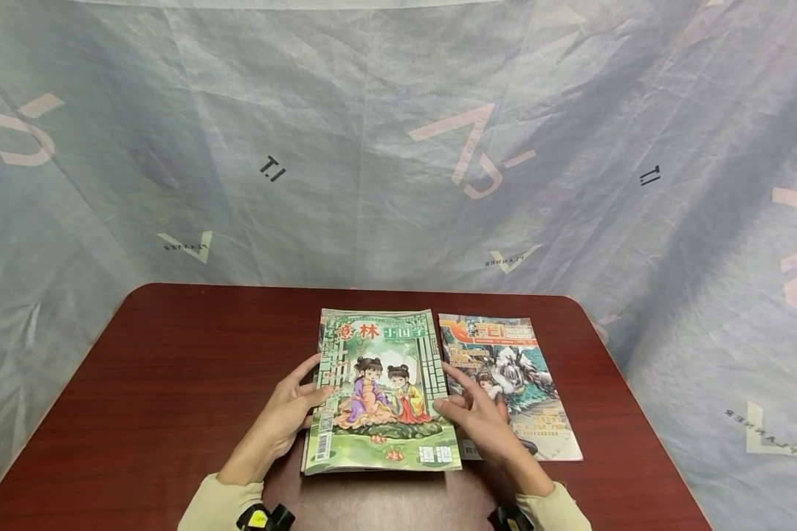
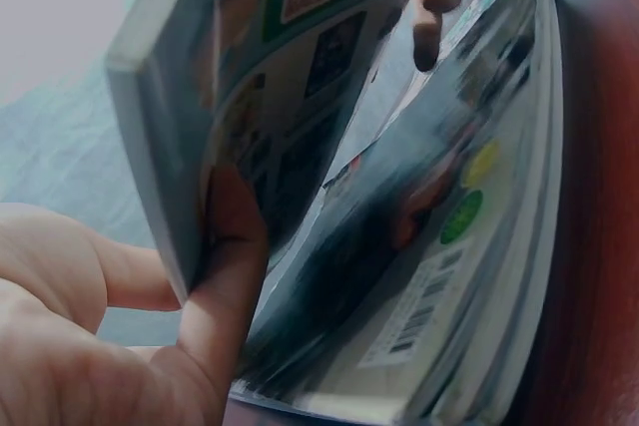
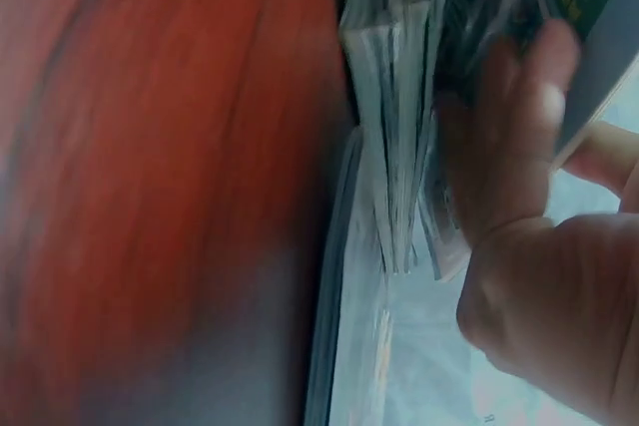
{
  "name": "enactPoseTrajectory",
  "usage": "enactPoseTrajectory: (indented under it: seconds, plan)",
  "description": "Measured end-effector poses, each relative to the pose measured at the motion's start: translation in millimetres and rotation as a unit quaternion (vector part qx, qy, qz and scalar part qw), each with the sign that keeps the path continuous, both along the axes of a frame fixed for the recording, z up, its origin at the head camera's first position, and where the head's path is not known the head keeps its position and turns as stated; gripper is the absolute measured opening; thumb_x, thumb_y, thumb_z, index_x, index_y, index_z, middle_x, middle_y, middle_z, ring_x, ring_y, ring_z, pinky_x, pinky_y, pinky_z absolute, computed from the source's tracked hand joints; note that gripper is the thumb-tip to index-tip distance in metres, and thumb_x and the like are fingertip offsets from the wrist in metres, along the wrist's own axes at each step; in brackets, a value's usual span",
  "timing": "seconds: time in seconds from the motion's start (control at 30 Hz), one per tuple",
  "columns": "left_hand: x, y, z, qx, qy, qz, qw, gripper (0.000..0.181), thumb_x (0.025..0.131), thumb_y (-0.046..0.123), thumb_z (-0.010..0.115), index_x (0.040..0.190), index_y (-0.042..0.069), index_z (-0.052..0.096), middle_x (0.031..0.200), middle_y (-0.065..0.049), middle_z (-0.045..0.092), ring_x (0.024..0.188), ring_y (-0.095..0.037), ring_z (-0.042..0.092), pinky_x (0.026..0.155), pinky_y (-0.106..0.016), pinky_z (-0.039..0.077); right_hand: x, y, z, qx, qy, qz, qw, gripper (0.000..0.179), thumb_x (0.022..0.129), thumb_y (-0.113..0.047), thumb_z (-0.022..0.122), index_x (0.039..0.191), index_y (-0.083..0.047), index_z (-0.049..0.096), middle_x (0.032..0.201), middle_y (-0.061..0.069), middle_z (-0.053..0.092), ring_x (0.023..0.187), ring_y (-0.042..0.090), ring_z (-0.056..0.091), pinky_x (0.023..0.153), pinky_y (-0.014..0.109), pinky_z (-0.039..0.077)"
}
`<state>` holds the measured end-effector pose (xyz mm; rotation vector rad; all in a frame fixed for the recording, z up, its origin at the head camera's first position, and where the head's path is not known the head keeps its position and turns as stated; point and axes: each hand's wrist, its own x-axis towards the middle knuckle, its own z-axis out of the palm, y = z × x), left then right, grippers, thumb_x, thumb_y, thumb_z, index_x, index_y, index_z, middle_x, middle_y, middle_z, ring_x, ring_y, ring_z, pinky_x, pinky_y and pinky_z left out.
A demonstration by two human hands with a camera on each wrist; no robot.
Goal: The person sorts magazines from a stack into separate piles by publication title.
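Observation:
A green magazine (image 1: pixel 378 398) with two cartoon children on its cover is held between both hands, front face up. My left hand (image 1: pixel 282 413) grips its left edge, thumb on the cover and fingers beneath. The right edge is gripped by my right hand (image 1: pixel 481 424) in the same way. In the left wrist view the magazine's back cover (image 2: pixel 290 97) stands apart from a stack of magazines (image 2: pixel 499 286) below it. The stack's layered edges (image 3: pixel 394 137) also show in the right wrist view; in the head view the green magazine hides most of it.
Another magazine (image 1: pixel 544 383), with an orange-red title, lies on the table just right of the stack, partly behind my right hand. The dark red table (image 1: pixel 173 398) has rounded far corners. A grey printed cloth (image 1: pixel 372 147) hangs behind it.

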<state>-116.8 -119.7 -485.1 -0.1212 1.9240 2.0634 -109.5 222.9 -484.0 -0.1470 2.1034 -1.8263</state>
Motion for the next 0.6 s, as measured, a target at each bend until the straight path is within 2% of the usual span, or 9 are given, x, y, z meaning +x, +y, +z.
enactPoseTrajectory:
  seconds: [0.07,0.17,0.2,0.4,0.53,0.6]
  plan:
    - [0.3,0.6,1.3,-0.003,0.002,0.002,1.0,0.073,0.113,0.001,0.059,0.177,0.006,0.024,0.159,-0.046,0.045,0.049,-0.004,0.03,0.05,-0.021,0.037,-0.7,0,0.4,-0.021,-0.003,0.001,0.9998,0.086,0.108,-0.009,0.069,0.178,-0.008,0.019,0.068,-0.01,0.055,0.058,0.004,0.044,0.077,0.024,0.045]
    - [0.0,-0.5,3.1,-0.012,0.009,0.007,0.9999,0.073,0.112,0.0,0.06,0.177,0.006,0.026,0.153,-0.042,0.055,0.052,-0.005,0.033,0.051,-0.021,0.038,-3.8,-1,3.7,-0.047,0.005,0.001,0.9989,0.085,0.107,-0.004,0.068,0.177,-0.005,0.019,0.066,-0.01,0.053,0.054,0.002,0.04,0.062,0.023,0.039]
    - [-0.2,-1.4,4.2,-0.015,0.012,0.009,0.9998,0.073,0.112,0.0,0.06,0.177,0.006,0.026,0.151,-0.04,0.058,0.052,-0.006,0.034,0.051,-0.022,0.038,-4.9,-2,5.7,-0.058,0.008,0.002,0.9983,0.085,0.107,-0.002,0.067,0.177,-0.004,0.02,0.065,-0.011,0.049,0.051,0.003,0.032,0.058,0.024,0.034]
    - [-2.9,-6.7,9.2,-0.028,0.029,0.005,0.9992,0.074,0.114,0.001,0.058,0.178,0.011,0.024,0.146,-0.035,0.064,0.053,-0.008,0.032,0.052,-0.025,0.037,-8.2,-8,16.4,-0.077,0.02,0.001,0.9968,0.081,0.109,0.0,0.064,0.177,-0.005,0.021,0.066,-0.01,0.041,0.052,0.007,0.026,0.057,0.031,0.024]
    - [-5.3,-13.9,11.5,-0.044,0.037,0.0,0.9983,0.075,0.114,0.001,0.057,0.179,0.014,0.021,0.143,-0.031,0.068,0.054,-0.009,0.033,0.054,-0.027,0.037,-7.7,-16,19.1,-0.066,0.015,-0.005,0.9977,0.081,0.11,-0.003,0.065,0.178,-0.01,0.022,0.068,-0.009,0.041,0.053,0.005,0.03,0.057,0.027,0.029]
    - [-5.8,-18.9,12.6,-0.055,0.041,0.001,0.9977,0.075,0.115,0.001,0.057,0.179,0.015,0.021,0.14,-0.03,0.07,0.054,-0.01,0.033,0.055,-0.028,0.036,-7.6,-21,19.9,-0.062,0.02,-0.004,0.9979,0.081,0.11,-0.004,0.065,0.178,-0.009,0.02,0.074,-0.006,0.057,0.062,0.002,0.049,0.065,0.022,0.042]
